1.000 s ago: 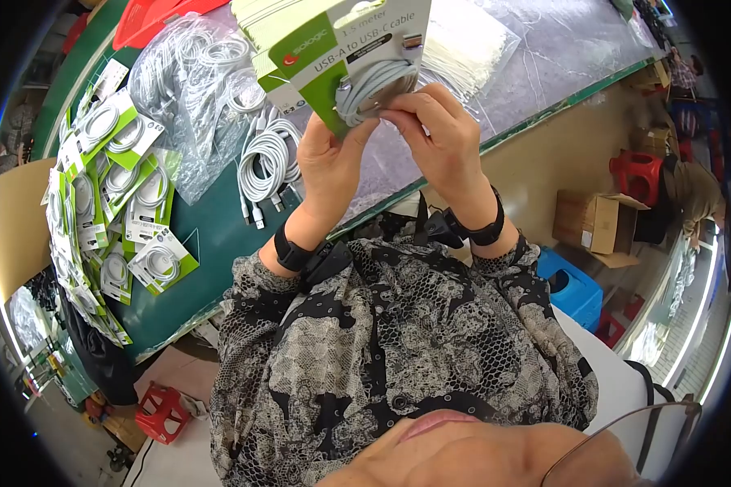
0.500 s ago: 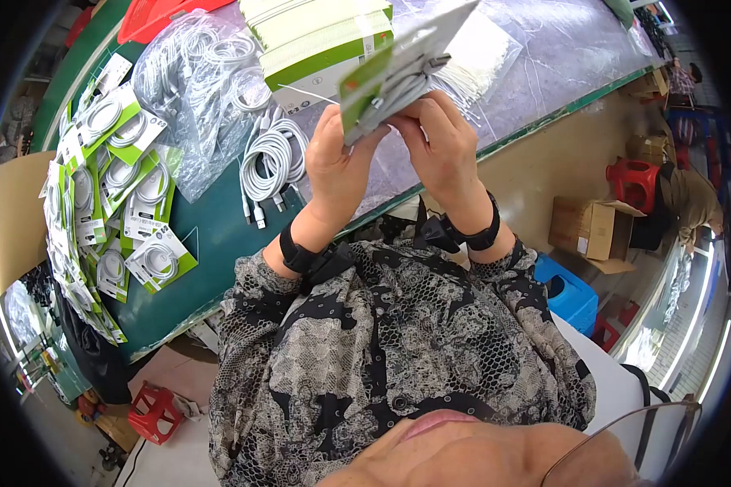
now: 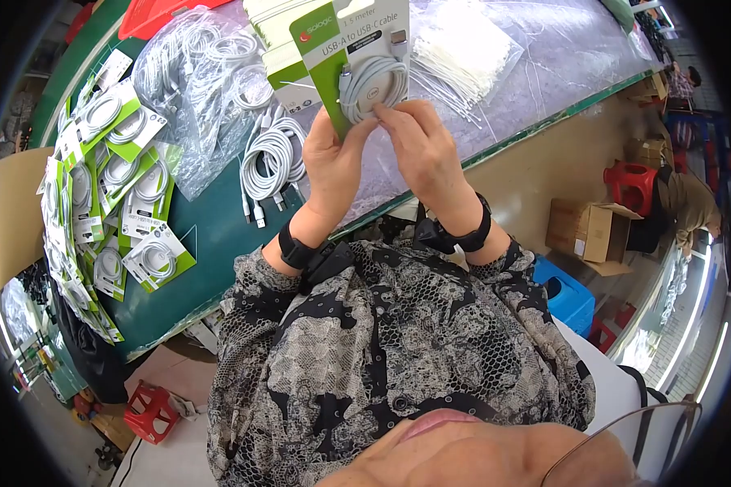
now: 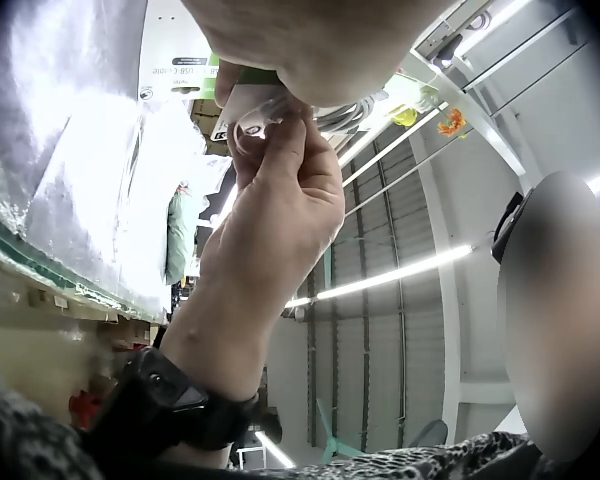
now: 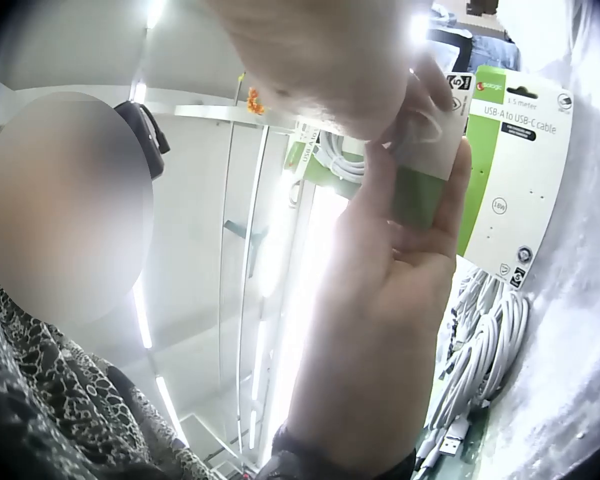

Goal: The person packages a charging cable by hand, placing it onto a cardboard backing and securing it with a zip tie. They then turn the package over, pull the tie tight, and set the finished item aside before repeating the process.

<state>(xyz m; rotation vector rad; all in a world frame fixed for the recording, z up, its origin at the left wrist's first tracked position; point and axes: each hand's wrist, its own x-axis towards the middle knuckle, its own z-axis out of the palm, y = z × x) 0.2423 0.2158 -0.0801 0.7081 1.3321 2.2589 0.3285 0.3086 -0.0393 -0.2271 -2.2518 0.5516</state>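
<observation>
A green and white "USB-A to USB-C cable" card (image 3: 320,61) carries a coiled white cable (image 3: 348,101) on its front, with the plugs at the upper part. Held up over the table's near edge, it faces the head camera. My left hand (image 3: 333,162) grips its lower left edge, thumb in front; the right wrist view also has the left hand (image 5: 400,265) around the card's back. With thumb and fingers, my right hand (image 3: 426,154) pinches at the bottom of the coil. In the left wrist view, the right hand's fingertips (image 4: 292,128) meet at the cable.
Behind the card stands a stack of flat cards (image 3: 283,63). Loose coiled cables (image 3: 258,174) lie left of the hands, beside a clear bag of cables (image 3: 199,97). Carded cables (image 3: 150,209) are heaped at far left. White cable ties (image 3: 463,61) lie at right.
The card was turned edge-on half a second ago and now faces the head camera again, slightly lower than at first. Both hands stay on it; the right hand has shifted a little left.
</observation>
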